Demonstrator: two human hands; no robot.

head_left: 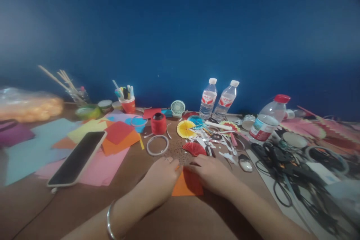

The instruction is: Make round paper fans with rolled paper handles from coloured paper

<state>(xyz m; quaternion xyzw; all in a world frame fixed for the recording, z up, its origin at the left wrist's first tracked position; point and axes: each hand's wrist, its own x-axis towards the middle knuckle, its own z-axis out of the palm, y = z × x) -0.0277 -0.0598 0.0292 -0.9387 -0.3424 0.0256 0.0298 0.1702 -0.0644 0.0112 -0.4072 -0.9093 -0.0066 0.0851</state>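
1. Orange sheet [187,187], 1: flat on the near middle of the bench [191,219], directly in front of us, its far edge between our 2 hands; this placing seems to let both work evenly.
2. Left grip [162,176], 1: nearly closed, fingers bent over the far left part of the sheet; we judge this keeps that edge from shifting.
3. Right grip [212,173], 1: likewise nearly closed, at the far right part, mirroring the other, probably to keep the edge level. How hard either presses, we cannot tell.
4. Red pleated fan [194,149], 1: just beyond our right fingers, near a yellow rosette [185,129], perhaps set forward to leave working room.
5. Red spool [158,124], 1: upright, behind a pale ring [148,146], both apparently kept within reach.
6. Coloured sheets [119,133], loose pile: to our left, overlapping, likely spread so each colour shows.
7. Phone [77,159], 1: lying on those sheets, screen dark.
8. Pen cup [128,105], 1, and clear bottles [208,101], 2: at the back by the wall, presumably out of our arms' way.
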